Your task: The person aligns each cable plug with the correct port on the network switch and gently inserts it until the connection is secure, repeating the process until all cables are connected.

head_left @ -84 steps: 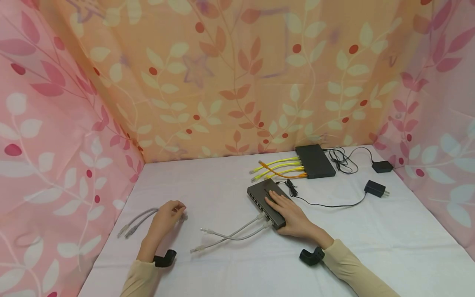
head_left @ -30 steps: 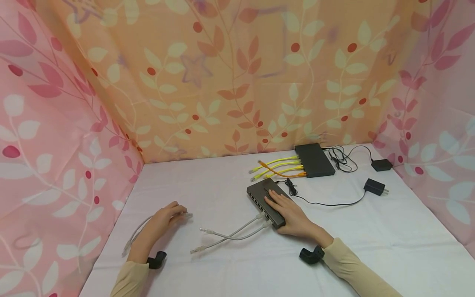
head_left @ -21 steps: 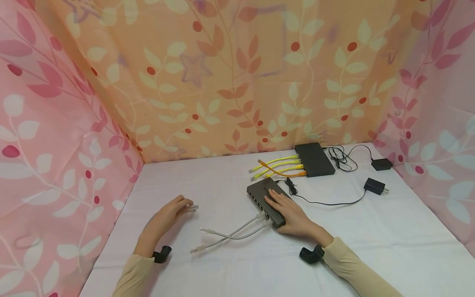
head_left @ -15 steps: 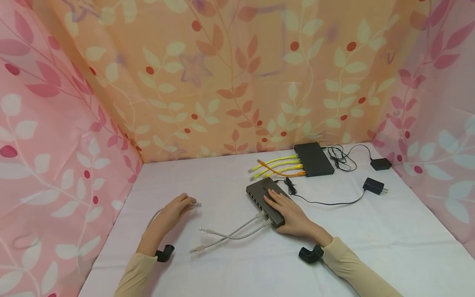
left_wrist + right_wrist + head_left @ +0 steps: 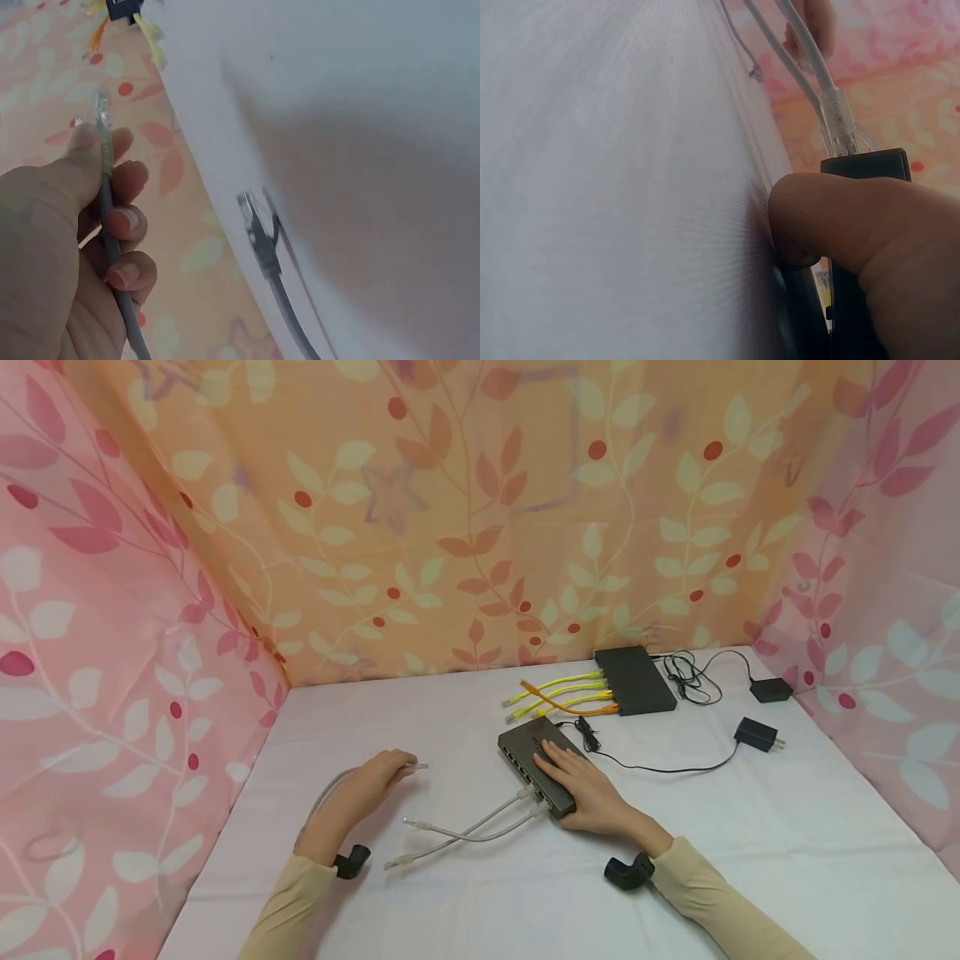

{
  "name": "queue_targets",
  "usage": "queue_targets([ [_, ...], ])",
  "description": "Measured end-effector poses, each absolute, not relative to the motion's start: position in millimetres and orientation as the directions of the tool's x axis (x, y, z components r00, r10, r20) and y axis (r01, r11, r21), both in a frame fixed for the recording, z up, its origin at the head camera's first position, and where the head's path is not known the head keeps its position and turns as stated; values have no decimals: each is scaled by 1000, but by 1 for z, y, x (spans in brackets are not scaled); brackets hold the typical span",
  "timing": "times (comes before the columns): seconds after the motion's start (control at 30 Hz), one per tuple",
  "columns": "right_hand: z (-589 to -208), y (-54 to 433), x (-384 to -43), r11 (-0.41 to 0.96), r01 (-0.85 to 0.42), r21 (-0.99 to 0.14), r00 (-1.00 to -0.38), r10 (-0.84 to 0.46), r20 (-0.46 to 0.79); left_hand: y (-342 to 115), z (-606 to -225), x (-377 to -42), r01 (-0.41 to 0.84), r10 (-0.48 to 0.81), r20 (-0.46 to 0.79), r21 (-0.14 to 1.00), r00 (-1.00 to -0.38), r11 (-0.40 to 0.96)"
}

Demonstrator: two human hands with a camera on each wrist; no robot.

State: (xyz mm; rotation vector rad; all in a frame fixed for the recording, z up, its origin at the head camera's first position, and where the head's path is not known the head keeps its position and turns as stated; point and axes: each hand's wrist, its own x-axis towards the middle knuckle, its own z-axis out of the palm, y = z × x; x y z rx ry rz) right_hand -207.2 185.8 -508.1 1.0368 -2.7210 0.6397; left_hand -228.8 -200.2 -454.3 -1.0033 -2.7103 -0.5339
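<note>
My left hand (image 5: 375, 781) pinches a grey network cable (image 5: 112, 244) just behind its clear plug (image 5: 103, 109), between thumb and fingertips. The plug points right, and the cable trails back over the wrist. My right hand (image 5: 588, 789) holds a dark grey network switch (image 5: 525, 739), fingers spread across its top. In the right wrist view the thumb (image 5: 832, 214) bends round the edge of the switch. Two other grey cables (image 5: 480, 841) are plugged into the ports nearest that hand; they cross on the table, and their loose plugs point left.
Behind the switch lies a black box (image 5: 637, 681) with several yellow cables (image 5: 566, 680) and an orange cable (image 5: 570, 706) plugged in. Power adapters (image 5: 757, 735) (image 5: 771, 691) and thin black leads lie at the right. A patterned cloth (image 5: 465, 527) stands behind the white table.
My left hand has moved right and slightly away from me with the grey cable, drawing it along from the left side. The right hand and the switch stay in place.
</note>
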Motion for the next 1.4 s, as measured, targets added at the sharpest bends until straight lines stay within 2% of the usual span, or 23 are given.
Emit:
queue_targets([
  [0.17, -508, 185, -207, 672, -662, -333, -750, -594, 293, -186, -453, -229, 589, 561, 188, 347, -806, 730],
  [0.4, -509, 184, -207, 671, -666, -325, -745, -592, 306, -171, -456, -230, 606, 590, 175, 388, -788, 695],
  [0.67, -510, 184, -207, 671, -668, -322, -744, -595, 305, -159, -448, -229, 523, 583, 16, 464, -812, 715],
  [0.9, -510, 184, -208, 674, -665, -320, -747, -599, 290, -152, -430, -231, 534, 594, 50, 501, -803, 681],
  [1.4, -512, 186, -209, 672, -670, -315, -742, -597, 304, -116, -414, -220, 486, 530, 27, 441, -847, 755],
])
